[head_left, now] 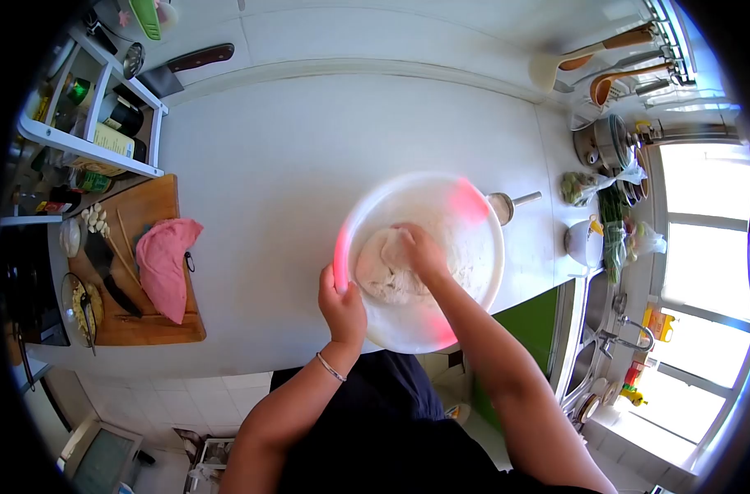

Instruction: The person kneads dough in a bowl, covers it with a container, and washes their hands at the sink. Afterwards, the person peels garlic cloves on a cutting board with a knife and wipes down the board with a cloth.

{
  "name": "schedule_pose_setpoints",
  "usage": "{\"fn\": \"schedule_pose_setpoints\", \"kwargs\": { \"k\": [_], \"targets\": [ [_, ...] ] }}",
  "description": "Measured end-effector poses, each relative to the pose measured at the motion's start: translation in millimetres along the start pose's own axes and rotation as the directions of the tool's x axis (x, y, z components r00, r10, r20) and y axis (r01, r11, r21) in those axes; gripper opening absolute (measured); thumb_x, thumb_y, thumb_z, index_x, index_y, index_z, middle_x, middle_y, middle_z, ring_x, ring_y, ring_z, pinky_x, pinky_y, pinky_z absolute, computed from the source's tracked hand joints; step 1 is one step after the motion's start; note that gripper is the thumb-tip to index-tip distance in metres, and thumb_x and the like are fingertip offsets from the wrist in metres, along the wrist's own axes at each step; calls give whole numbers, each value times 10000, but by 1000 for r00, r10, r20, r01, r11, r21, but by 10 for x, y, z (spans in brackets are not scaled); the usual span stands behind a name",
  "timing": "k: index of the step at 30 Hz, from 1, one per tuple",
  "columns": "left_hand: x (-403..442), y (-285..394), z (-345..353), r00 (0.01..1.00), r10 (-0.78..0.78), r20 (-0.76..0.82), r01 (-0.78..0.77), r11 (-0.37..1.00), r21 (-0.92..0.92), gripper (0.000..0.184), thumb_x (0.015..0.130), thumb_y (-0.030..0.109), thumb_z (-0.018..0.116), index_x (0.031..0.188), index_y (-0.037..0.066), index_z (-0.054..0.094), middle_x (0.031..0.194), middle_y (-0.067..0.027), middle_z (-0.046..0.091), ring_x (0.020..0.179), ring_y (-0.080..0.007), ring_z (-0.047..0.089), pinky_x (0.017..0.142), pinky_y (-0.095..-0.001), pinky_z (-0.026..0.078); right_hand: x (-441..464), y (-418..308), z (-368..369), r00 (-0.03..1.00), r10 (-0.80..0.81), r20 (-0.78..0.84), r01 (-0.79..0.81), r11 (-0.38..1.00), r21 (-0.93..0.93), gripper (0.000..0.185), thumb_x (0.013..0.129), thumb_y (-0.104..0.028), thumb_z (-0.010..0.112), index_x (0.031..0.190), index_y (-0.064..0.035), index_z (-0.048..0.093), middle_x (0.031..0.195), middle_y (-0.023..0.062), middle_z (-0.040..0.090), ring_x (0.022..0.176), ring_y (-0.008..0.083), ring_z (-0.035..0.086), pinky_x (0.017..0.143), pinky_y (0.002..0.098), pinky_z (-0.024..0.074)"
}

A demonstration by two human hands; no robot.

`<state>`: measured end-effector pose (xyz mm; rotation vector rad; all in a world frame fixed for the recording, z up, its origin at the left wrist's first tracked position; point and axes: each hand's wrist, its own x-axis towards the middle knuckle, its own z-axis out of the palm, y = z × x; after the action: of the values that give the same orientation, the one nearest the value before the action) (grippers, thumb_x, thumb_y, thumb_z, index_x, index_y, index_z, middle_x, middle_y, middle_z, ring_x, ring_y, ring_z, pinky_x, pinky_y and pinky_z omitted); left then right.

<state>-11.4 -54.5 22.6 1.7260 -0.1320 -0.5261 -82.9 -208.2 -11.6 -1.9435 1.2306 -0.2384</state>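
Observation:
A large white basin with pink patches on its rim stands at the counter's front edge. Inside it lies a pale lump of dough, with loose flour and crumbs around it. My left hand grips the basin's left rim, thumb on the inner side. My right hand is down in the basin, its curled fingers pressed into the dough; the fingertips are partly hidden. Just beyond the basin's right side sits a small metal cup-like tool with a handle.
On the left, a wooden board holds a pink cloth, a dark knife and garlic cloves. A rack of bottles stands behind. Bagged vegetables, a white pot and the sink are at right.

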Motion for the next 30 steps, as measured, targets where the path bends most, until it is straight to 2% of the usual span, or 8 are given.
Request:
{"fn": "schedule_pose_setpoints", "kwargs": {
  "k": [3, 5, 17, 21, 23, 25, 28, 30],
  "targets": [
    [-10, -44, -38, 998, -40, 42, 39, 999, 5, 329, 748, -56, 450, 1068, -23, 522, 949, -113, 561, 882, -235, 543, 822, -321, 429, -211, -664, -454, 928, 43, 371, 69, 956, -286, 249, 827, -306, 584, 848, -61, 620, 798, 156, 598, 825, 302, 580, 759, 384, 455],
    [-7, -88, -6, 987, -151, 57, 155, 985, -81, 333, 752, -53, 458, 1078, -21, 515, 961, -107, 552, 883, -220, 533, 822, -325, 431, -444, -397, -109, 926, -376, 32, 359, 852, -381, 211, 787, -228, 628, 932, -78, 603, 992, 115, 586, 937, 308, 555, 814, 393, 433],
    [-5, -151, -29, 995, -47, 86, 39, 995, 96, 341, 805, -29, 464, 1145, -30, 442, 1023, -116, 511, 945, -201, 495, 860, -311, 404, 177, -293, 355, 910, -383, -158, 281, 852, -442, 392, 764, -356, 587, 1083, -128, 577, 1063, 84, 582, 1003, 269, 539, 867, 402, 380],
    [-366, -5, -11, 981, -190, -30, 187, 979, -81, 421, 803, -31, 489, 1210, -8, 382, 1116, -115, 495, 1050, -209, 489, 943, -316, 369, 368, -279, 156, 975, -140, 172, 62, 917, 394, 407, 879, -385, 497, 1147, -85, 561, 1093, 114, 587, 1054, 271, 528, 908, 400, 386],
    [-471, 94, -202, 985, -157, 65, 157, 988, 15, 460, 812, -8, 524, 1240, 1, 353, 1140, -99, 494, 1085, -200, 483, 972, -319, 353, 235, -314, -301, 961, -106, 256, -184, 449, 875, 460, 936, -409, 426, 1187, -42, 544, 1060, 113, 614, 1037, 209, 550, 933, 335, 381],
    [-201, 216, -318, 898, -375, 231, 417, 893, -171, 443, 823, 23, 551, 1229, -3, 377, 1130, -91, 512, 1068, -195, 497, 956, -321, 374, 168, -50, -619, 979, -51, 198, -58, 860, 507, 494, 940, -438, 402, 1141, -27, 586, 1053, 137, 615, 1044, 203, 550, 936, 332, 379],
    [387, 165, -209, 921, -54, 387, 63, 998, -9, 394, 830, 14, 542, 1207, -25, 435, 1115, -93, 548, 1017, -171, 535, 902, -305, 419, -44, 351, -638, 952, 258, 163, -261, 965, 0, 437, 936, -395, 411, 1078, -38, 619, 1054, 158, 626, 1018, 262, 573, 895, 308, 410],
    [412, 71, -135, 944, -72, 323, 101, 992, -72, 389, 829, 0, 543, 1207, -27, 457, 1096, -93, 557, 975, -166, 541, 873, -298, 429, -126, 91, -785, 902, 365, 229, -383, 923, 38, 390, 918, -371, 468, 1030, -39, 639, 1046, 158, 627, 989, 285, 570, 870, 330, 415]
  ]
}}
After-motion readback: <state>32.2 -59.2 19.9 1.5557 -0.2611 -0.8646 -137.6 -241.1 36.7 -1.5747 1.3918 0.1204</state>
